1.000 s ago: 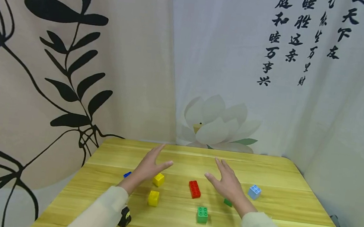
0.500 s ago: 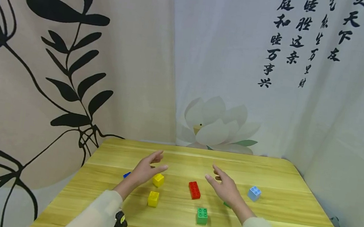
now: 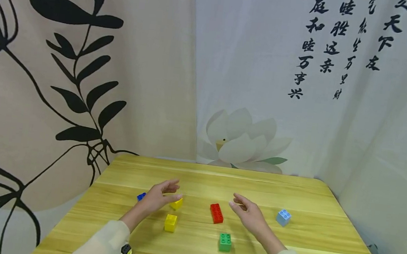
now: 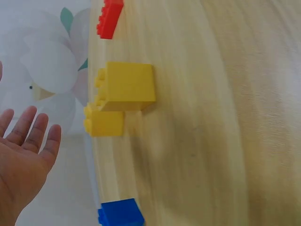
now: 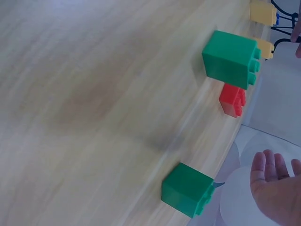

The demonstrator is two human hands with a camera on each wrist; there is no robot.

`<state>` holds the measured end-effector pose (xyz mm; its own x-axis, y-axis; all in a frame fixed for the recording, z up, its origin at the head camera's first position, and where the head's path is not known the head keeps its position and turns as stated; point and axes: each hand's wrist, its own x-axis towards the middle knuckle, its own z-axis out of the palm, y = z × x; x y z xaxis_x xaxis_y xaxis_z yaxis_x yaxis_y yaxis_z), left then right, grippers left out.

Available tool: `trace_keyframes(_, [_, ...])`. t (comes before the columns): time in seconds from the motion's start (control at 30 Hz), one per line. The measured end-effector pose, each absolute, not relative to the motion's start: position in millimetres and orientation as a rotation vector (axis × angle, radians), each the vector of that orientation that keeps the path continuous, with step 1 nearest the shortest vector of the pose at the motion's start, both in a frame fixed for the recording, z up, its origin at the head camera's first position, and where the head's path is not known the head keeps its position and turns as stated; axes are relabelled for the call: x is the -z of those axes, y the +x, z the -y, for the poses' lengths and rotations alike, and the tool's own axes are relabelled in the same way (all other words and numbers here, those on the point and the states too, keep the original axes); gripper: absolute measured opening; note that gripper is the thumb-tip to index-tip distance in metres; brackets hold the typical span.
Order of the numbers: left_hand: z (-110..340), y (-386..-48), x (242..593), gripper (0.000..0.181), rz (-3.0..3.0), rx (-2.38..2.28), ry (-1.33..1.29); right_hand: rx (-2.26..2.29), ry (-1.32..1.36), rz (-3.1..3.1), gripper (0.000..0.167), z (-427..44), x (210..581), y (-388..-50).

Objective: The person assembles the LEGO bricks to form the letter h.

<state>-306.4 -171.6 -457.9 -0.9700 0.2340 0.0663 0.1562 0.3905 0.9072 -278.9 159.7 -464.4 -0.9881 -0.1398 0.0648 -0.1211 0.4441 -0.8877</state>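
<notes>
Fingers [image 4: 36,133] relaxed, left hand [image 3: 156,196] near yellow bricks [image 3: 170,223].

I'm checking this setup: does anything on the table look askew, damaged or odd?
Nothing stands out. The red brick, yellow bricks, green bricks, dark blue brick and light blue brick all sit studs up on the table, and I see no damage or spill.
</notes>
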Motion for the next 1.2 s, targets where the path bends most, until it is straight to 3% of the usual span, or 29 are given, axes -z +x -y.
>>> trace_keyframes(0.43, [182, -295, 480, 0.066, -2.569, -1.626, 0.318, 1.632, -0.302, -2.608, 0.055, -159, 477, -268])
trace_keyframes(1.2, [196, -284, 506, 0.066, -2.500, -1.622, 0.330, 1.571, -0.393, -2.450, 0.056, -172, 495, -256])
